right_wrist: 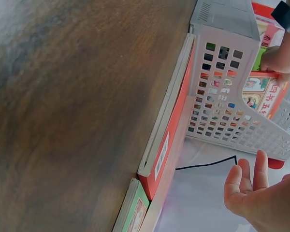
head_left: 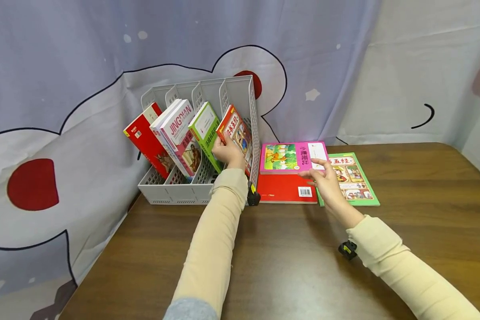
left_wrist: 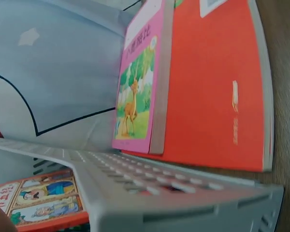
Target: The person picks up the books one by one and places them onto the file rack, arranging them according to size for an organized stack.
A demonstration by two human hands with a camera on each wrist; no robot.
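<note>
In the head view my left hand grips the upper left edge of a red-orange illustrated children's book. That book leans back in the rightmost compartment of a grey plastic magazine rack. My right hand hovers over the books to the right of the rack, fingers loosely extended, holding nothing. Beneath it lie a pink picture book with a deer on the cover and a green-edged book. The right wrist view shows the same hand with its fingers spread beside the rack's perforated side.
Other compartments hold a red book, white-and-pink books and a green book, all tilted. Under the pink book lies a large red book, close against the rack's side. A patterned curtain hangs behind the brown wooden table.
</note>
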